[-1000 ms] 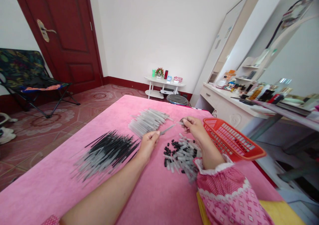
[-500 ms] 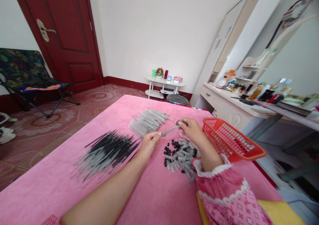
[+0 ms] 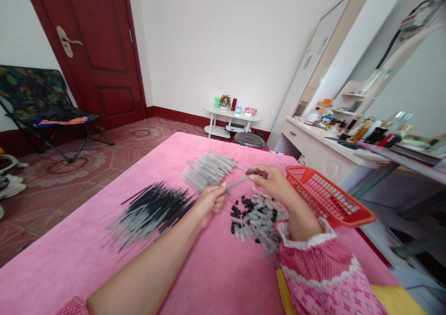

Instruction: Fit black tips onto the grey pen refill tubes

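Note:
My left hand (image 3: 208,202) is closed around one end of a thin grey pen tube (image 3: 236,183) held above the pink table (image 3: 209,278). My right hand (image 3: 270,181) pinches the tube's other end between thumb and fingers. Below the hands lies a heap of small grey and black caps (image 3: 256,217). A pile of grey tubes (image 3: 208,168) lies just beyond my left hand. A spread of black refills (image 3: 149,210) lies to the left.
A red plastic basket (image 3: 327,196) stands at the table's right edge. Beyond the table are a red door (image 3: 97,50), a folding chair (image 3: 38,101), a small white side table (image 3: 232,120) and a white dresser (image 3: 324,147) crowded with bottles.
My right hand has come left and met the tip of the tube that my left hand holds. The view has shifted slightly.

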A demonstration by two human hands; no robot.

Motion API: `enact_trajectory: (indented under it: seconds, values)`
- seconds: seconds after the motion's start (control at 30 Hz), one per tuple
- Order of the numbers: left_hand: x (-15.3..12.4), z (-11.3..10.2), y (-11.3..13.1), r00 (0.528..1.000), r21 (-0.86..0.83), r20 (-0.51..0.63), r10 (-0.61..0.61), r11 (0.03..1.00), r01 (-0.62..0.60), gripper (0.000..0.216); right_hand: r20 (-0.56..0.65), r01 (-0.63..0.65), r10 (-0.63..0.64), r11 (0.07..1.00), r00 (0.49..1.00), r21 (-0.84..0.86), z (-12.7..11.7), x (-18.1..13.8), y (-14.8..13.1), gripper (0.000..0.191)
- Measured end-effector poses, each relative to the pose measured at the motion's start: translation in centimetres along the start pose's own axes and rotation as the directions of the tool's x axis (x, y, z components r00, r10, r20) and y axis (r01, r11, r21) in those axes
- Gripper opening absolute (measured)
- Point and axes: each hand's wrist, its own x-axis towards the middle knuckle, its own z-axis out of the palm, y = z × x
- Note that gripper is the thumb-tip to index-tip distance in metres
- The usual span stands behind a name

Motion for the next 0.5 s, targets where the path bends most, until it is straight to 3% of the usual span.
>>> enact_trajectory:
  seconds: [0.2,0.33,0.5]
  values:
    - [-0.2,-0.5,0.4,0.948,-0.132,0.254,-0.192,0.964,0.230,0.032,-0.042,0.042,-0.044,0.998,0.998,-0.048,0.6,0.2,0.3,0.017]
    - [-0.2,-0.4,0.2,0.972,-0.153,0.186,-0.143,0.973,0.173,0.030,-0.069,0.069,-0.073,0.996,0.995,-0.056,1.1,0.3,0.5,0.015]
    - [-0.6,0.7,0.0,0.999,-0.050,0.029,-0.043,0.998,0.044,0.037,-0.062,0.041,-0.043,0.998,0.997,-0.043,1.3,0.3,0.5,0.016]
